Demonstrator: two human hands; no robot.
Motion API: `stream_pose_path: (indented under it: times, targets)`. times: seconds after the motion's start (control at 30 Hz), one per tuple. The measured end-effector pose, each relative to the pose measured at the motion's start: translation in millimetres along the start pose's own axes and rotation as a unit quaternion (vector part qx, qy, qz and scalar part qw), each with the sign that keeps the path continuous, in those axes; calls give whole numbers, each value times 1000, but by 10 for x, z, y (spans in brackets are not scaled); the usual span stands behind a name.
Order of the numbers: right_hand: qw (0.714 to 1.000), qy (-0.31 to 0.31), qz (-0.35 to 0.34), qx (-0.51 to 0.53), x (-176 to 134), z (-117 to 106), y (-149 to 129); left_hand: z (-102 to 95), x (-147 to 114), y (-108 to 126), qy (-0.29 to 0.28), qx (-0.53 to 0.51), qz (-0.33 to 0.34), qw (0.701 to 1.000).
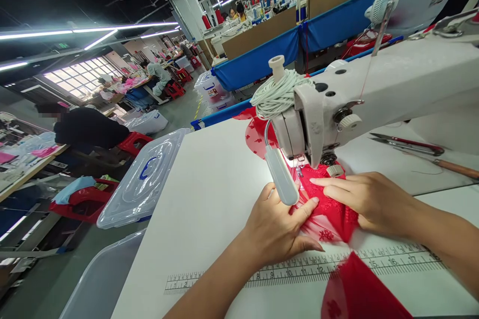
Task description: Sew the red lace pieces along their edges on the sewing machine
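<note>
And there was your cloth (335, 214), red and lacy, under the head of the machine (396, 72) and spilling out in front of it! Your left hand (275, 227) pressed on it, thumb and forefinger spread apart; your right hand (372, 202) stretched its fingers over the lace, though whether its hidden thumb pinched anything, I couldn't tell. And look what stood in the way: the lamp (281, 174), hanging just left of the machine's head, cut across your left fingers! A cord coil (279, 93) crowned that head. Right of it, on the table (209, 184), lay snips (407, 143) and a wooden handle (458, 168). Nearer you than the machine ran a ruler (295, 274), partly covered by your left arm and a red flap (362, 291). Beyond the machine rose a fan (385, 2).

Then the containers! Well left of the machine sat a lidded box (144, 179), clear with a blue handle; nearer you, a bin (107, 281) showed its rim, contents impossible to make out. Past the machine, on the floor, stood a labelled box (210, 87), its load unclear too.
</note>
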State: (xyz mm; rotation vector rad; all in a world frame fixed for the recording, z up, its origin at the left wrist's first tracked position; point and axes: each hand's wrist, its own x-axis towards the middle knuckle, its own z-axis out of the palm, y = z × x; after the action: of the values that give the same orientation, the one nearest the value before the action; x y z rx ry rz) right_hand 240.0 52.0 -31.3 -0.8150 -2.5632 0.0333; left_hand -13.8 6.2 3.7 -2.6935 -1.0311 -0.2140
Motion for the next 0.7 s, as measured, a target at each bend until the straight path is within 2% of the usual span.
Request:
stream_pose_path:
  times: [0.1, 0.23, 0.4, 0.6, 0.7]
  targets:
    - [1000, -3, 2, -8, 14, -3, 6, 6, 9, -17, 12, -3, 0, 1000]
    - [1000, -12, 18, -14, 30, -2, 6, 23, 10, -41, -6, 7, -3, 1000]
    - [999, 2, 30, -15, 35, 14, 12, 46, 6, -73, 1, -1, -12, 1000]
    - [999, 39, -29, -15, 17, 21, 14, 53, 21, -45, 44, -2, 0, 999]
    - [998, 55, -17, -17, 12, 38, -2, 63, 14, -12, 45, 4, -3, 999]
